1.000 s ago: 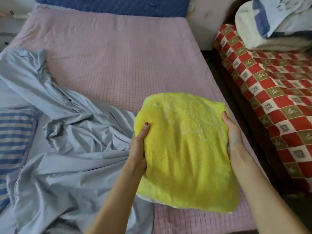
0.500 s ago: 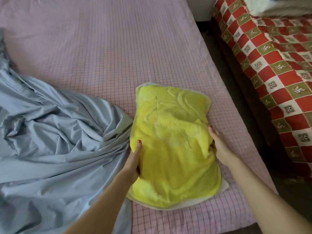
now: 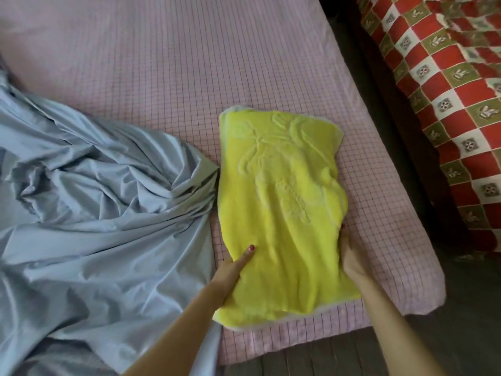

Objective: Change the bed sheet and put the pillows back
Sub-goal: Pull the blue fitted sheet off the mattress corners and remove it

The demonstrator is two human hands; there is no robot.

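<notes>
the yellow pillow (image 3: pixel 282 213) lies on the pink checked bed (image 3: pixel 168 66) in the lower centre of the frame, its near end close to the mattress edge. the left hand (image 3: pixel 230 272) holds its lower left side, thumb laid across the top and the other fingers hidden beneath, so how they lie cannot be told. the right hand (image 3: pixel 352 259) is pressed against the lower right side; its fingers are tucked behind the plush cover and their spread cannot be told either.

the main risk appears to be order. the crumpled blue sheet (image 3: pixel 95 213) is still heaped at the left of the frame, its folds touching the pillow's left edge. if the pillow is left here and the sheet is then spread, the pillow would likely be covered or dragged along with it.

a second risk is the near edge: the pillow's bottom sits just beside it, so a release with weight hanging forward could let it slide to the dark floor (image 3: pixel 461 308). the loose cover may also slip over the filling under a light grip.
</notes>
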